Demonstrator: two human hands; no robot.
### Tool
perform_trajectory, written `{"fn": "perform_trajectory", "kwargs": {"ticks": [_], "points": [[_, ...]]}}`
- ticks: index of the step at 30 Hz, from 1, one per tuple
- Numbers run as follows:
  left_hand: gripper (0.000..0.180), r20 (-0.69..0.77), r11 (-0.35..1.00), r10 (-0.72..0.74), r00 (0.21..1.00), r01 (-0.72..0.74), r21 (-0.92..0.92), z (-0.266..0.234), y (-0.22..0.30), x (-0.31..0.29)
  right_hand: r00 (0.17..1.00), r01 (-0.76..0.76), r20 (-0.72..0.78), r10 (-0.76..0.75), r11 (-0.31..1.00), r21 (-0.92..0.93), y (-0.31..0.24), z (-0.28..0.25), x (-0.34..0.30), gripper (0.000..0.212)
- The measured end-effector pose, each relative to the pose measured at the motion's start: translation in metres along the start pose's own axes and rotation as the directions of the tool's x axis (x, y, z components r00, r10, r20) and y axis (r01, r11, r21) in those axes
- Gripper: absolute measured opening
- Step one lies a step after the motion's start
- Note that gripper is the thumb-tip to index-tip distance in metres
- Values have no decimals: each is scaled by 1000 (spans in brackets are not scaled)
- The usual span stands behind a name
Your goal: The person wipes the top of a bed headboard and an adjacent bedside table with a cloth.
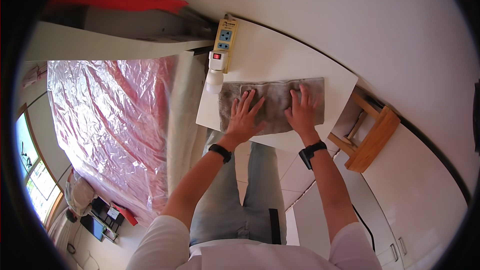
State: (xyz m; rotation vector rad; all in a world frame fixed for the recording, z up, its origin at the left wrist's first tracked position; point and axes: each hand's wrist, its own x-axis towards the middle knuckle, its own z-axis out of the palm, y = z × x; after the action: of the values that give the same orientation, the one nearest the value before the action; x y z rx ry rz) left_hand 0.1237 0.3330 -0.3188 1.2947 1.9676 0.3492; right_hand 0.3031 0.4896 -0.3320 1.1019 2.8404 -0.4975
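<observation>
A grey-brown cloth (pixel 272 101), folded into a rectangle, lies flat on the white tabletop (pixel 285 52). My left hand (pixel 244 118) rests on its left part with the fingers spread. On the right part of the cloth lies my right hand (pixel 303 112), its fingers stretched out and slightly blurred. Both palms face down and neither hand grips anything. Just beyond the cloth's left end, a yellow power strip (pixel 226 34) stands along the table's edge, with a white plug-in lamp (pixel 215 72) attached to it.
A wooden stool (pixel 372 137) stands right of the table, close to white cabinets (pixel 415 190). To the left is a bed under shiny clear plastic (pixel 115 115) over pink fabric. A white wall (pixel 360 15) borders the table's far side.
</observation>
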Motion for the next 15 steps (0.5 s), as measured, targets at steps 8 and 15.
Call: {"fn": "perform_trajectory", "kwargs": {"ticks": [8,15], "points": [[31,-357,992,-127,925,124,-30,-12,-63,-33,984,-32,-173,51,994,107,-54,-15,36,46],[18,-2,42,-759,651,47,-998,-90,-120,22,993,-93,9,121,705,703,-127,21,95,46]]}}
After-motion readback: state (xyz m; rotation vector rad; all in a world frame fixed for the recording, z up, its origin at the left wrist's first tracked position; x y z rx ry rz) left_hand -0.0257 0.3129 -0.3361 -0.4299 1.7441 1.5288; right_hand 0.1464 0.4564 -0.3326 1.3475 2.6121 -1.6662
